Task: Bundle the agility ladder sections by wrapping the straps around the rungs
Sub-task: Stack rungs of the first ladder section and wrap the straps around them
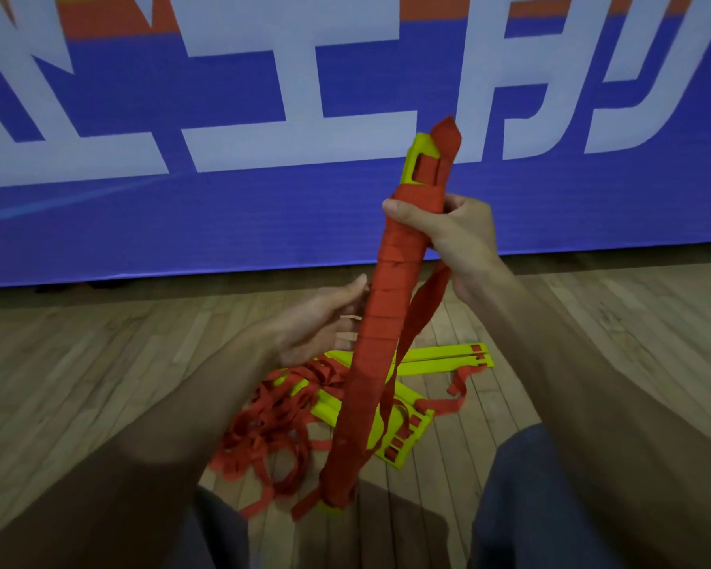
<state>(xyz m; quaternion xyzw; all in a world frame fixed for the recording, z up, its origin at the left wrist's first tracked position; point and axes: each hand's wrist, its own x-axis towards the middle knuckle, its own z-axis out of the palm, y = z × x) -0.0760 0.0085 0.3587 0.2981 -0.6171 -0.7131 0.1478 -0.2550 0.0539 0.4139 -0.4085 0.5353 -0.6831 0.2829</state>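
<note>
A bundle of yellow-green rungs (380,334) stands nearly upright in front of me, wound in red strap almost along its whole length. Its yellow tip shows at the top and its foot rests on the floor. My right hand (452,236) grips the bundle near the top, thumb across the wrapped strap. A loose red strap (417,318) hangs from that hand down the bundle's right side. My left hand (325,322) lies against the bundle's left side at mid-height, fingers reaching behind it. More yellow rungs (444,357) and a tangle of red straps (271,425) lie on the floor behind.
The wooden floor (99,363) runs under everything. A blue banner with large white letters (222,207) stands close behind the pile. My knees in dark trousers (522,507) frame the bundle's foot.
</note>
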